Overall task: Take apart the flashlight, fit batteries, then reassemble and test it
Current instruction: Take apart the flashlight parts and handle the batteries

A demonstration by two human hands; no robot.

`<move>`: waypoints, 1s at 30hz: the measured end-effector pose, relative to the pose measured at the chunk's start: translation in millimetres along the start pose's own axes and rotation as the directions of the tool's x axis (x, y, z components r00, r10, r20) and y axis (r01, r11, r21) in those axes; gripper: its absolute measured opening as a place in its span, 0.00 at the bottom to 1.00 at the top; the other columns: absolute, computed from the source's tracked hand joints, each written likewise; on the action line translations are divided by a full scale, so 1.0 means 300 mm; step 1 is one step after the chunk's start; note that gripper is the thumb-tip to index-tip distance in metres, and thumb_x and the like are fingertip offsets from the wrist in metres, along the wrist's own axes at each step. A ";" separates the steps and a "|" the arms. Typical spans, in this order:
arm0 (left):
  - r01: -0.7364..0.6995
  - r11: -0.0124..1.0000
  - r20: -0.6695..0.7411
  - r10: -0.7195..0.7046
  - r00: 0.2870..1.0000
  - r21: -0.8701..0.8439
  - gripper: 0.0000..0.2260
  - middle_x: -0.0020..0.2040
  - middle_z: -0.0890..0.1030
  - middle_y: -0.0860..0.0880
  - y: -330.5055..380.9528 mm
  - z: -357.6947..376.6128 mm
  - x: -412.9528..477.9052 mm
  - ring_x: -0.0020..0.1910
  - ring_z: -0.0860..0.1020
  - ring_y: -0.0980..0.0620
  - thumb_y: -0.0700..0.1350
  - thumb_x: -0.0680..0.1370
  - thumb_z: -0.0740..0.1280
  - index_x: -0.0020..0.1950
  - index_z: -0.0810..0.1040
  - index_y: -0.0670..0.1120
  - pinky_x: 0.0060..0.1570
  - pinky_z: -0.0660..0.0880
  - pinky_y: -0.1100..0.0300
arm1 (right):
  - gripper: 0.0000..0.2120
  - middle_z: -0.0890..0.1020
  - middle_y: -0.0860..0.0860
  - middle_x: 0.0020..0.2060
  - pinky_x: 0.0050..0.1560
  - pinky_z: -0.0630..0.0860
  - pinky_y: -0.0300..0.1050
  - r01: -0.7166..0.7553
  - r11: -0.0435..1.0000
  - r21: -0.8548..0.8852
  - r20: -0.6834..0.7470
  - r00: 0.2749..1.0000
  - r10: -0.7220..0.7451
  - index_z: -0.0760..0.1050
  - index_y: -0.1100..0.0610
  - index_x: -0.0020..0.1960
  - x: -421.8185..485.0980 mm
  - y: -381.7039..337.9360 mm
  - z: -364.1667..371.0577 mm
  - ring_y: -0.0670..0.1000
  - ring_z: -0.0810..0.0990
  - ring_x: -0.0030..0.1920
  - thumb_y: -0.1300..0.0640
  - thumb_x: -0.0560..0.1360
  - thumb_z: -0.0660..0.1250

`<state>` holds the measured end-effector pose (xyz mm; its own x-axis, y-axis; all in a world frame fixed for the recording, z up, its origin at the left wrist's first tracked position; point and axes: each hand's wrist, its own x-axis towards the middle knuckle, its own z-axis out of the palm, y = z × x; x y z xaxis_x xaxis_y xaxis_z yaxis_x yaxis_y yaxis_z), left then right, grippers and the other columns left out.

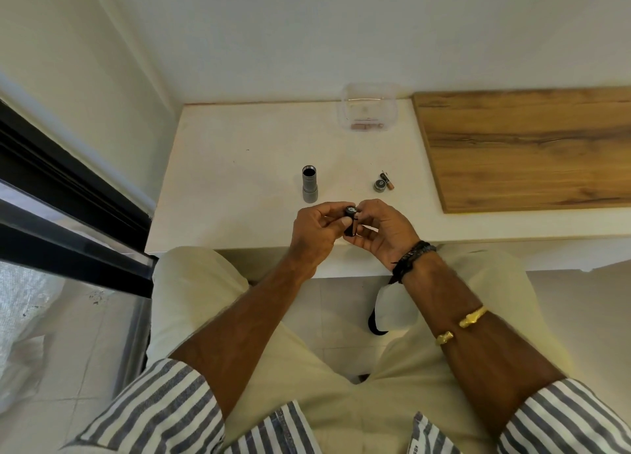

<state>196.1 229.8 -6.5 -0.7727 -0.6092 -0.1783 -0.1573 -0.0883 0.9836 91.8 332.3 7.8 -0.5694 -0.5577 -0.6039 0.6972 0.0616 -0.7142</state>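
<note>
Both hands meet just above the near edge of the white bench [239, 167], closed round a small black battery holder [350, 222] — the left hand [316, 230] pinches its upper end with thumb and fingers, the right hand [382, 230] cups the lower part from the side. Each grip is closed on the holder; whether a cell is already seated I cannot tell.

The step looks like loading cells. Best to keep the holder steady in one hand and check polarity against the contacts on its pale, round end before pressing anything in.

The grey metal tube [309, 184] stands upright, open and dark inside, just beyond the hands. To the right lie a round dark cap [379, 184] and a slim copper-toned battery [388, 180], touching. Farther back sits a clear plastic box [370, 107] beside a wood-grain board [526, 146].
</note>
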 end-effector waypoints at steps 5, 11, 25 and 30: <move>0.019 0.999 -0.034 -0.021 0.999 -0.033 0.12 0.53 0.85 0.42 0.003 0.006 -0.002 0.50 0.85 0.47 0.34 0.78 0.69 0.62 0.81 0.39 0.55 0.81 0.47 | 0.03 0.81 0.57 0.43 0.49 0.85 0.54 0.053 0.995 -0.086 -0.026 0.998 -0.055 0.80 0.59 0.46 0.004 0.003 0.002 0.56 0.81 0.47 0.64 0.76 0.69; 0.063 0.993 -0.066 -0.070 0.995 -0.098 0.12 0.54 0.84 0.39 0.010 -0.002 0.007 0.51 0.85 0.44 0.36 0.78 0.69 0.62 0.80 0.38 0.55 0.81 0.46 | 0.06 0.86 0.54 0.41 0.41 0.85 0.48 0.196 0.947 -0.256 -0.021 0.978 -0.208 0.84 0.58 0.49 -0.006 -0.003 0.006 0.54 0.86 0.45 0.58 0.74 0.76; 0.336 0.748 0.035 -0.388 0.921 -0.572 0.13 0.57 0.80 0.37 -0.009 -0.014 0.058 0.56 0.82 0.39 0.34 0.81 0.63 0.64 0.77 0.42 0.54 0.81 0.46 | 0.07 0.87 0.55 0.40 0.39 0.83 0.43 0.407 0.895 -0.182 -0.118 0.895 -0.431 0.85 0.57 0.50 0.044 -0.035 -0.037 0.51 0.85 0.38 0.64 0.74 0.74; 0.358 0.700 0.040 -0.427 0.903 -0.618 0.12 0.52 0.82 0.37 -0.021 -0.016 0.064 0.54 0.83 0.39 0.36 0.80 0.67 0.63 0.77 0.38 0.52 0.82 0.48 | 0.05 0.88 0.60 0.46 0.45 0.84 0.46 0.403 0.910 -0.094 -0.221 0.883 -0.414 0.84 0.63 0.49 0.098 -0.067 -0.091 0.55 0.88 0.43 0.68 0.74 0.72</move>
<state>185.2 214.7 -15.9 -0.6557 -0.4810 -0.5819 -0.0072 -0.7668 0.6419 49.1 337.3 -5.4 -0.8875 -0.3355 -0.3157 0.3640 -0.0905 -0.9270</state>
